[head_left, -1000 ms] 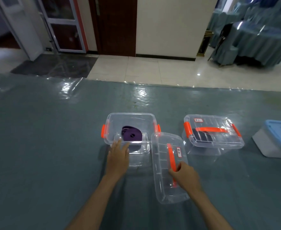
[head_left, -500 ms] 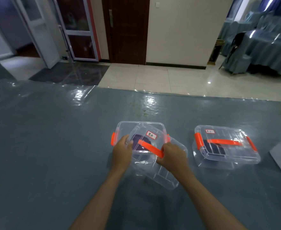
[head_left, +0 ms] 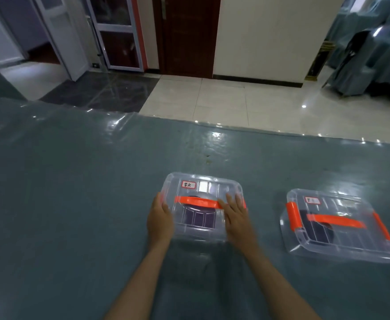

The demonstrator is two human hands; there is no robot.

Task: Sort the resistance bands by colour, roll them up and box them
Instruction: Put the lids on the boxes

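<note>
resting on a teal plastic-covered table [head_left: 74, 192], a clear storage box [head_left: 203, 206] with an orange handle [head_left: 197, 202] is flanked by two bare hands. its lid [head_left: 212, 188] is pressed by the right hand [head_left: 236, 215], fingers straight and slightly spread; its left side is touched by the left hand [head_left: 159, 219], fingers straight and together. a rolled purple resistance band [head_left: 199, 218] is seen inside. a second lidded box [head_left: 337, 225] holding a dark band [head_left: 320, 232] sits well apart to the right.

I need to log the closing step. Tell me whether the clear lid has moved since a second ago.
Yes. The lid went from the table right of the purple band's box to on top of it.
</note>
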